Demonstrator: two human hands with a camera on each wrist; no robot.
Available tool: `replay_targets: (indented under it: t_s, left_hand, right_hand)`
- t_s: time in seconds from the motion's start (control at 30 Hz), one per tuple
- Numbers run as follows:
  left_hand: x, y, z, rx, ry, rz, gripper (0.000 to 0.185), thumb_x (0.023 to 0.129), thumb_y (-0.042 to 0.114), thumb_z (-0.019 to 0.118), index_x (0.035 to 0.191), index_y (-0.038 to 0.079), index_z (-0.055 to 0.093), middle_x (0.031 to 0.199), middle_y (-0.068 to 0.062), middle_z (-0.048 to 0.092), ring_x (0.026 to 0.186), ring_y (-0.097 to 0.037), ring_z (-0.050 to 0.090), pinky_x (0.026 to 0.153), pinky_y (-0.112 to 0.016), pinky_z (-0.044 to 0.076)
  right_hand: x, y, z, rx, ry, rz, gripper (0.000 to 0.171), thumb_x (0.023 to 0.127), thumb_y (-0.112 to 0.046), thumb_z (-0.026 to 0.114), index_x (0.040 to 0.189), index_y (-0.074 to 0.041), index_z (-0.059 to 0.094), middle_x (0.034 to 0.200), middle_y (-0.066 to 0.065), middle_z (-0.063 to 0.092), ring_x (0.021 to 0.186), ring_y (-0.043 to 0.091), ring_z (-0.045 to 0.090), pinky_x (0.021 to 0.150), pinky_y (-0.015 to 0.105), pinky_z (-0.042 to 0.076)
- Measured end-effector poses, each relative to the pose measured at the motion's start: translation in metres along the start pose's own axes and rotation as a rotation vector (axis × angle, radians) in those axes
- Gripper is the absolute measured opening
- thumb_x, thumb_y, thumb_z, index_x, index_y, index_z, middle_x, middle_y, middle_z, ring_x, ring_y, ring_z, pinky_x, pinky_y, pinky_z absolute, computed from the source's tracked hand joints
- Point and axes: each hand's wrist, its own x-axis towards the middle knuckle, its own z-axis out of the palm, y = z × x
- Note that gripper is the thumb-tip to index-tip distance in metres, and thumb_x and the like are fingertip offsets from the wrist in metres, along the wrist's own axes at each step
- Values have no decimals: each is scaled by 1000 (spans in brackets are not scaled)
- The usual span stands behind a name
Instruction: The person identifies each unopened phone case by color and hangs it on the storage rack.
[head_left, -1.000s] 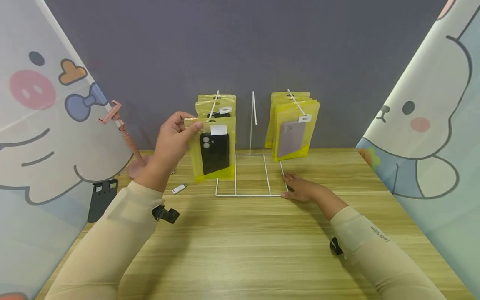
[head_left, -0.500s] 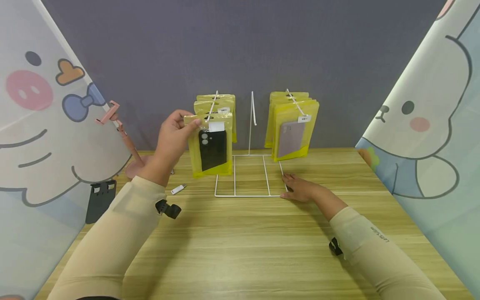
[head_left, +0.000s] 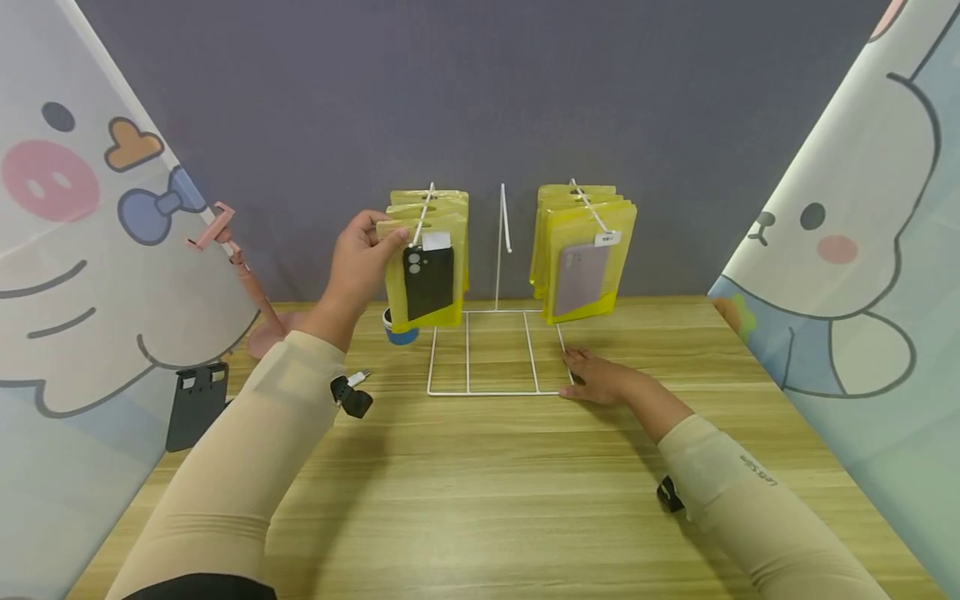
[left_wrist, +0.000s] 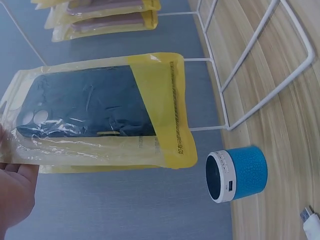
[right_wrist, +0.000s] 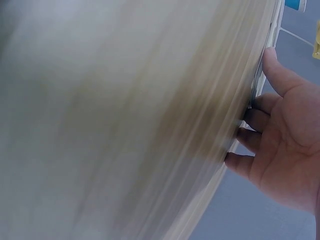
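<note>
My left hand (head_left: 360, 260) pinches the top left corner of a yellow-edged clear pouch (head_left: 397, 287) with a black phone case (head_left: 429, 283) inside. That pouch hangs at the front of the left hook of a white wire display rack (head_left: 486, 394), with more pouches behind it. In the left wrist view the phone case (left_wrist: 87, 102) shows its camera holes. My right hand (head_left: 600, 377) rests on the front right corner of the rack's base, fingertips on the wire and table. On the right hook hang several yellow pouches, the front one with a lilac phone case (head_left: 581, 279).
The middle hook (head_left: 506, 218) bears nothing. A small blue speaker (left_wrist: 250, 172) stands left of the rack, near a white USB plug (head_left: 360, 377). Further left are a pink phone stand (head_left: 255, 287) and a black holder (head_left: 197, 407). A grey panel (head_left: 337, 100) rises behind.
My left hand has pushed the front pouch back and up along the left hook, nearer the others. The blue speaker has come into sight below it. My right hand has stayed put.
</note>
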Motion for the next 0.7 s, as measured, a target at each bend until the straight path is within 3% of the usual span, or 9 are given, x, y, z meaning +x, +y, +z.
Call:
replay_targets:
  t_s: [0.17, 0.3, 0.37, 0.53, 0.7]
  left_hand:
    - [-2, -4, -4, -25, 28, 0, 32, 91, 37, 69, 112, 18, 56, 78, 3, 58, 63, -12, 47, 60, -27, 40]
    - [-10, -8, -9, -124, 35, 30, 37, 91, 32, 70, 118, 14, 51, 102, 0, 68, 89, -17, 61, 80, -29, 49]
    - [-17, -8, -13, -145, 42, 53, 39, 93, 29, 68, 122, 13, 48, 115, -3, 66, 104, -18, 61, 91, -32, 48]
    - [-42, 1, -21, -92, 50, 139, 45, 100, 22, 59, 134, 4, 37, 142, -9, 49, 133, -21, 46, 111, -39, 37]
    - [-69, 7, -22, -18, 57, 210, 49, 102, 18, 51, 139, -3, 28, 152, -12, 35, 143, -26, 33, 117, -43, 28]
  right_hand:
    - [2, -2, 0, -9, -3, -8, 86, 100, -51, 48, 156, 3, 10, 162, 25, 5, 149, 46, 1, 118, 61, 11]
    - [4, -3, -1, -15, 0, -21, 86, 100, -52, 47, 156, 3, 10, 162, 26, 5, 149, 46, 2, 118, 61, 12]
    - [5, -2, -1, -12, -1, -25, 87, 100, -52, 47, 156, 4, 10, 162, 26, 5, 149, 46, 1, 118, 61, 12]
    - [3, 0, -2, 2, 8, -29, 87, 100, -50, 49, 155, 6, 11, 161, 27, 6, 148, 47, 2, 118, 62, 11]
    - [1, 5, -4, 8, 1, -23, 88, 100, -51, 48, 155, 5, 10, 161, 27, 5, 148, 48, 1, 118, 62, 10]
